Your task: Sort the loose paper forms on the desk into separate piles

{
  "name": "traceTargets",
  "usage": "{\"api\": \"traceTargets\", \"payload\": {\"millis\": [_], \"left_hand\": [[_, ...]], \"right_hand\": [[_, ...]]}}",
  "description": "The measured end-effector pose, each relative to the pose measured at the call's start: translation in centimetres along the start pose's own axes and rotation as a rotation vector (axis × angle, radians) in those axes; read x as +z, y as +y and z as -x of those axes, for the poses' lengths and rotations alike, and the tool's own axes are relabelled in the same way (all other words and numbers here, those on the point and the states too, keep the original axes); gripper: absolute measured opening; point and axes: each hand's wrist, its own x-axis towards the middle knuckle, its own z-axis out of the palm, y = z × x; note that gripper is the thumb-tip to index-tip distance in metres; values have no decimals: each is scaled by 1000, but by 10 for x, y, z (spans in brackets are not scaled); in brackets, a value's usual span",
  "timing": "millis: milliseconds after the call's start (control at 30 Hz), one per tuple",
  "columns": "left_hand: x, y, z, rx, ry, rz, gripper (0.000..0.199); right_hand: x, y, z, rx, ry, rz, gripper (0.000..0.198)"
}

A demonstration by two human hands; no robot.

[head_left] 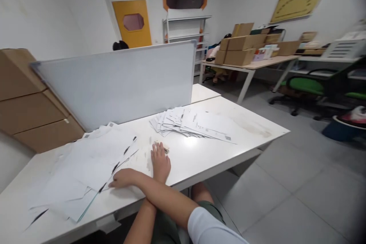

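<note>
My arms cross over the front edge of the white table, the right one on top. My right hand [124,178] is on the left side, fingers curled at the edge of a spread of white paper sheets [94,162]; its fingertips appear closed on a sheet's edge. My left hand [161,163] lies palm down with fingers stretched forward. By its fingertips is a small beige object with a metallic end [166,148], partly covered, perhaps a stapler. To the right, a fanned pile of printed sheets [197,124] lies on the table.
A white divider panel [122,80] stands along the table's back. Stacked cardboard boxes [37,110] are at the left. Another table [274,61] with boxes [240,47] stands behind at right, with a green chair [307,85] and a blue bin [340,127] nearby.
</note>
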Motion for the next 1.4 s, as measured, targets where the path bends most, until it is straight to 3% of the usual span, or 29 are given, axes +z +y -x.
{"api": "traceTargets", "payload": {"millis": [67,167,233,300,400,500,600,700,867,1200,1400], "left_hand": [[-1,0,-3,70,13,12,56],[-1,-1,-6,74,55,38,48],[0,-1,-8,63,64,45,45],[1,-1,-9,78,22,23,52],[1,-2,-10,78,-41,-38,57],[3,-4,-9,82,-47,-67,56],[6,-7,-7,100,-33,-73,58],[9,-10,-5,101,-23,-75,60],[11,-12,-3,99,-29,-75,59],[10,-10,-3,105,-24,-64,65],[9,-9,-4,99,-31,-64,62]], "right_hand": [[-22,4,12,-160,19,120,31],[-41,-7,11,-155,84,485,30],[-67,-24,3,-86,161,695,28],[-109,-43,-4,-8,262,861,29],[-181,-59,-11,61,424,976,49],[-236,-54,-16,246,567,1144,75],[-265,-33,-19,451,561,1322,88],[-276,-8,-18,498,520,1368,88],[-277,11,-13,414,586,1396,78],[-280,-11,-5,283,760,1307,39],[-268,-19,19,218,831,1284,51]]}}
